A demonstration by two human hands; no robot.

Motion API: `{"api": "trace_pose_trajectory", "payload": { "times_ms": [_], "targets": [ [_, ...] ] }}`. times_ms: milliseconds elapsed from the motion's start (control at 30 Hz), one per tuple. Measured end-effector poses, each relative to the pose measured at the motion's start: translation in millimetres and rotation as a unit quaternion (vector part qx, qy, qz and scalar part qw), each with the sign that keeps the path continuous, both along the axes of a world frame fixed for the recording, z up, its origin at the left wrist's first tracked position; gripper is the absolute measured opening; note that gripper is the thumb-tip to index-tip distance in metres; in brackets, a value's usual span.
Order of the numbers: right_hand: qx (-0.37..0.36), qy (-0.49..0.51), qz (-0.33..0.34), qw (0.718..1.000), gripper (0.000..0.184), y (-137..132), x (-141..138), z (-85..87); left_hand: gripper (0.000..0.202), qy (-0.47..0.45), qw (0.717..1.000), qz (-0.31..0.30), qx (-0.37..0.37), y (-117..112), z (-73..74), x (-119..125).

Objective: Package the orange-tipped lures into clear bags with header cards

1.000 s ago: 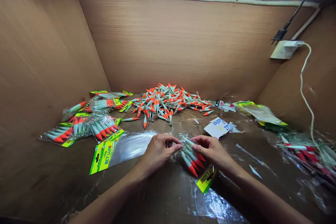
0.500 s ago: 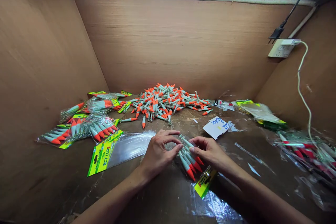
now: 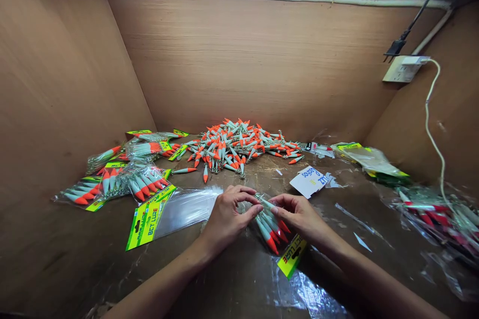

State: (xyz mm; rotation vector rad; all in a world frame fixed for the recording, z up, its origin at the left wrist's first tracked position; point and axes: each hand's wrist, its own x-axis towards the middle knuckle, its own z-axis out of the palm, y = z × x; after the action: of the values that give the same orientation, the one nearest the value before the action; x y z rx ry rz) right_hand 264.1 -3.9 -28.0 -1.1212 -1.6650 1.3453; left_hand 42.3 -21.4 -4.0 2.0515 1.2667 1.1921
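2 hands | left hand [image 3: 224,220] fingers [image 3: 253,209] pinch lure packet [image 3: 272,232] | right hand [image 3: 301,217] likewise

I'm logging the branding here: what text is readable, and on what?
"BCT LURE": green-yellow card on the empty bags.
"LURE": card tab of the held bag of lures; rest unclear.
White slip: blue handwriting, illegible.
Filled packs at left: print too small.
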Motion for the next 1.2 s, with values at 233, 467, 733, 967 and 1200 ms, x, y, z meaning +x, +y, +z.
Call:
{"api": "trace_pose_trajectory", "payload": {
  "times_ms": [233,467,733,967,1200],
  "targets": [
    [-0.001,0.002,-0.005,1.0,0.033,-0.2,-0.1,-2.1,0.007,-0.011,1.0,-0.028,0.0,-3.7,-4.0,4.6],
    [0.016,-0.01,-0.011,1.0,0.028,-1.3,-2.6,-3.1,0.014,0.039,0.999,-0.026,0.006,-9.3,-3.5,10.3],
    [0.034,-0.026,-0.028,0.999,0.032,-0.5,-4.0,-5.6,0.017,0.063,0.997,0.011,0.034,-12.3,-8.4,15.3],
    [0.096,-0.098,-0.055,0.989,0.028,-4.2,-8.4,-3.3,0.012,0.09,0.993,0.043,0.062,-11.5,-7.3,18.5],
    [0.126,-0.106,-0.071,0.984,0.024,-6.0,-10.4,-7.8,0.012,0.133,0.987,0.051,0.072,-13.8,-10.2,20.1]
  ]
}}
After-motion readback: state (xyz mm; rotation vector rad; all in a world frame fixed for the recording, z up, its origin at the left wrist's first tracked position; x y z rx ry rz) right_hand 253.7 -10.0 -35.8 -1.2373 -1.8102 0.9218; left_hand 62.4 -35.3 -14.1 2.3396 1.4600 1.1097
